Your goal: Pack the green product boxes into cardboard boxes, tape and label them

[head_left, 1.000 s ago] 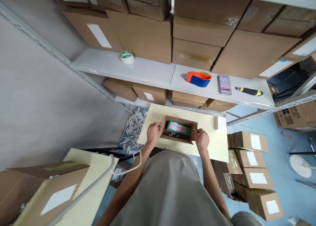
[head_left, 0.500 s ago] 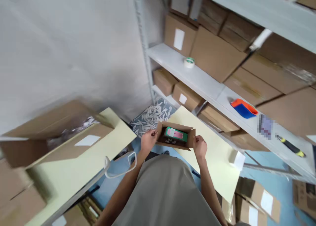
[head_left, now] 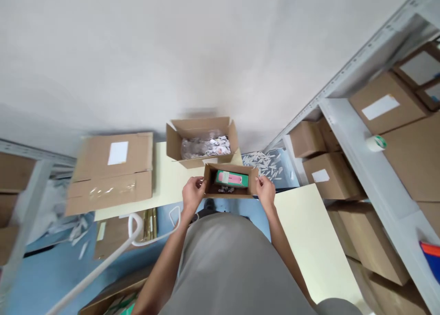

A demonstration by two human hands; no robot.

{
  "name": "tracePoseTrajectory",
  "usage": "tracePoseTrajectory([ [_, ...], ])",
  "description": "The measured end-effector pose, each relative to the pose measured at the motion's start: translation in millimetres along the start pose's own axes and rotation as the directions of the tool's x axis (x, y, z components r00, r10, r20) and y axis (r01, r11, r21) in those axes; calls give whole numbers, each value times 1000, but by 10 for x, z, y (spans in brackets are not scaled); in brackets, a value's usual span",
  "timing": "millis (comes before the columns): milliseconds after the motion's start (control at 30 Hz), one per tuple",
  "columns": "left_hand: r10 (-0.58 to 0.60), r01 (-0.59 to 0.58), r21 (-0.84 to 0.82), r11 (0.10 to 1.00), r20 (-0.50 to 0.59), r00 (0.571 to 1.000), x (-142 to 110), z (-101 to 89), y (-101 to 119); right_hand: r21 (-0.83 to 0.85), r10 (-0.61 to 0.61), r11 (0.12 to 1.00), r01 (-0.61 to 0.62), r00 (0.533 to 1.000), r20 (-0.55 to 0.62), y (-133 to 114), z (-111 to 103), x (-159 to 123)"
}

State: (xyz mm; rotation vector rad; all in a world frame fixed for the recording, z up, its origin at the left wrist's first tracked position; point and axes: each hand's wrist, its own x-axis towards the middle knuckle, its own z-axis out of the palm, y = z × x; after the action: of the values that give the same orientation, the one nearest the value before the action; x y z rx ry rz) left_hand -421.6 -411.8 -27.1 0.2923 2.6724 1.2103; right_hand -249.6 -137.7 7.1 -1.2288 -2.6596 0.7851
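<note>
An open cardboard box point(head_left: 228, 196) hangs in front of my body, gripped at both ends. My left hand point(head_left: 193, 193) pinches its left end flap. On the opposite end, my right hand point(head_left: 265, 191) has its fingers closed on the right flap. Inside the box lies a green and pink product box point(head_left: 232, 179), with some crumpled packing material point(head_left: 226, 190) beside it. Just beyond, on the pale yellow table, stands a larger open carton point(head_left: 202, 125) with clear plastic and crumpled patterned paper point(head_left: 220, 146) in it.
Flattened cardboard point(head_left: 110, 173) lies on the left part of the table point(head_left: 160, 182). To the right are another pale tabletop point(head_left: 311, 241) and shelving point(head_left: 374, 154) with brown boxes and a tape roll point(head_left: 376, 143). A white curved tube point(head_left: 99, 267) crosses at lower left. Paper scraps point(head_left: 264, 163) fill a bin.
My view has turned left toward the wall. The held box has come round from the right-hand table to near the open carton, with both hands still on its flaps.
</note>
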Motion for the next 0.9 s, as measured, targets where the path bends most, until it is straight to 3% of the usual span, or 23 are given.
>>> tracePoseTrajectory([
  [167, -66, 65, -17, 998, -61, 996, 265, -535, -513, 22, -70, 997, 69, 996, 60, -720, 559, 223],
  [333, -124, 121, -53, 991, -51, 991, 442, -802, -751, 52, -81, 996, 77, 994, 75, -1105, 860, 259],
  [433, -87, 81, -58, 995, -119, 989, 517, -865, -679, 43, -71, 997, 68, 994, 83, -1195, 816, 311],
  [533, 111, -113, 1, 994, -223, 969, 635, -914, -484, 43, -113, 993, 113, 994, -2, -1298, 631, 432],
  [600, 231, -216, 97, 971, -179, 956, 758, -934, -355, 32, -188, 981, 191, 978, -90, -1429, 489, 577],
  [667, 278, -258, 202, 945, -77, 957, 897, -927, -277, -9, -273, 962, 274, 955, -116, -1624, 391, 791],
  [733, 270, -263, 279, 924, 13, 963, 1018, -891, -263, -85, -344, 936, 340, 939, -28, -1862, 379, 1068],
  [800, 243, -253, 317, 914, 72, 967, 1095, -840, -297, -192, -355, 903, 385, 919, 173, -2105, 468, 1377],
  [900, 213, -239, 327, 914, 114, 970, 1122, -775, -368, -419, -169, 813, 403, 854, 493, -2403, 742, 1791],
])
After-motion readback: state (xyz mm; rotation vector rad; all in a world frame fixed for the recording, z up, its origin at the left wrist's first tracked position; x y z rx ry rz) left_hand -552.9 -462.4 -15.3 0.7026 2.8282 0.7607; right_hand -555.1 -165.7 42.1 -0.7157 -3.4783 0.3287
